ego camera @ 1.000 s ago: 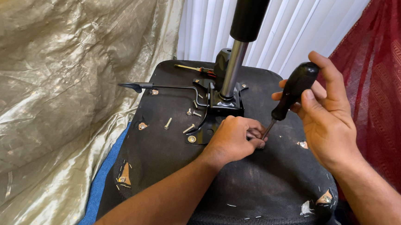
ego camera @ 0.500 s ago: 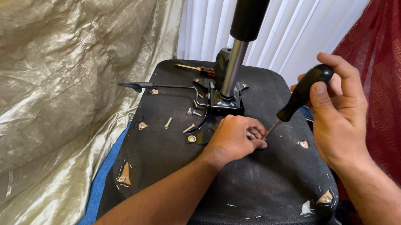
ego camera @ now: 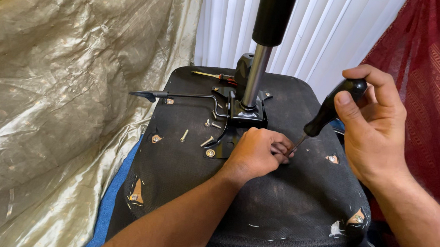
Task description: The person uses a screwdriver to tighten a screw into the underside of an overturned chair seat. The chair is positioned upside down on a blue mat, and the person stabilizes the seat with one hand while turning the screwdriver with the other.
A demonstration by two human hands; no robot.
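The right hand (ego camera: 375,129) grips a screwdriver (ego camera: 326,114) angled down to a screw hidden under the left hand's (ego camera: 255,154) pinched fingers beside the bracket (ego camera: 247,117) on the upturned seat (ego camera: 286,211); turning needs steady pressure.

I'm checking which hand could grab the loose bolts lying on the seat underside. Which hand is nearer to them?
Left. The left hand rests on the seat underside just right of the loose bolts. The right hand holds the black-handled screwdriver farther right, raised above the seat.
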